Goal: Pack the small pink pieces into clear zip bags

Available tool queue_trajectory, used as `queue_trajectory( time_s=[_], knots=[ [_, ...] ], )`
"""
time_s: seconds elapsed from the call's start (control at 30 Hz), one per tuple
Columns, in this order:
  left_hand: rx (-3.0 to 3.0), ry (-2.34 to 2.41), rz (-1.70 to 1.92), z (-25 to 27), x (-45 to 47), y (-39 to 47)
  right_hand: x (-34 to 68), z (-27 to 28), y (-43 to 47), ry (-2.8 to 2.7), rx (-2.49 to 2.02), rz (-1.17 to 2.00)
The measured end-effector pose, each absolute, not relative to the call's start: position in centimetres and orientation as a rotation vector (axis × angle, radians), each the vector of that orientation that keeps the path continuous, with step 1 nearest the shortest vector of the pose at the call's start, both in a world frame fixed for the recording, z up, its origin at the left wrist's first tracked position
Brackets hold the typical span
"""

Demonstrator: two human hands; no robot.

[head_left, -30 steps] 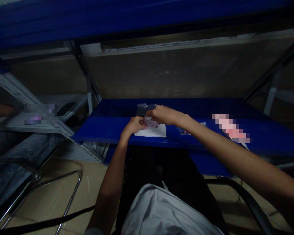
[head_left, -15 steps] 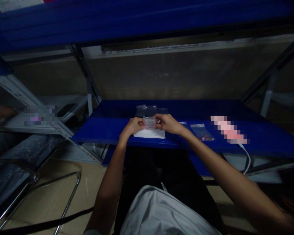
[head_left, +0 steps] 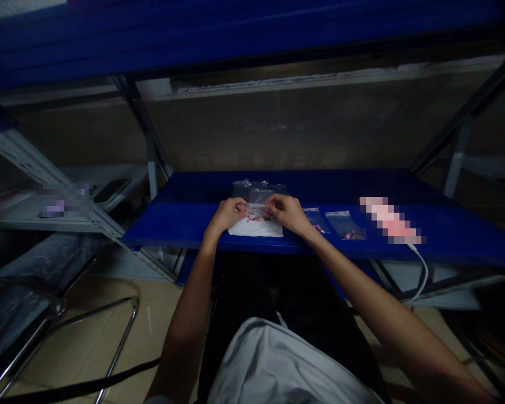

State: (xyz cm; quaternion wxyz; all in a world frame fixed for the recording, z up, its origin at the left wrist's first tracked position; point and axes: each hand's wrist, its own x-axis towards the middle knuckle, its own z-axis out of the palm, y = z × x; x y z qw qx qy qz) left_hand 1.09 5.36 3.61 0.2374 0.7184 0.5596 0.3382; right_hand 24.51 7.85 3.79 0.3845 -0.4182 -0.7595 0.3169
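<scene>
the corded pink object is masked by pixelation; the pink pieces between the hands are too small to identify; the upper blue panel is cut off by the top edge.

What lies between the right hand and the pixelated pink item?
One clear bag, then another clear bag, both with pink bits inside, on the blue table; head view.
</scene>
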Motion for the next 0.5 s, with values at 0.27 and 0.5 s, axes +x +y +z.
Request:
queue_trajectory(
  time_s=[0.27,0.5],
  knots=[
    [1.448,1.214,1.135,3.2,3.5,5.7,23.7,2.1,7.5,-1.307,-0.951,1.252],
    [1.199,1.025,1.337,2.7,6.5,5.8,25.7,3.5,6.8,-1.286,-0.998,1.349]
  ],
)
